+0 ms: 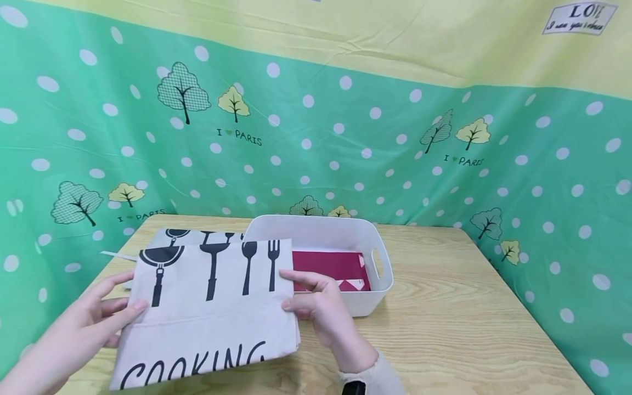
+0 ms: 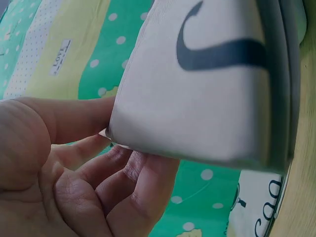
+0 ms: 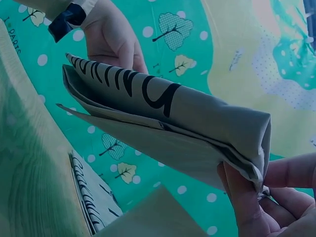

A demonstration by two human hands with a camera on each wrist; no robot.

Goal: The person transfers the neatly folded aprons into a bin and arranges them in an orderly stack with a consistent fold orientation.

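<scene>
Folded printed cloth [image 1: 212,323] was pinched by the left hand [image 1: 85,325] at nine o'clock, the right hand [image 1: 324,308] at three. White bin [image 1: 326,233] stood at two o'clock

Light wood-grain tabletop [image 1: 459,307], flat, straight far edge, grain running mostly side to side in the head view. White plastic basket [image 1: 365,305] stands upright directly on it toward the far edge, around mid-width, rounded corners, oval handle hole in the right-hand wall. Left of the basket, a folded pale cloth [image 1: 192,240] lies flat on the wood near the back, black utensil prints on top, thin pale strip [image 1: 117,255] sticking out leftward, black lettering readable only in part from the wrist views, rest of it hidden from the head view.
</scene>
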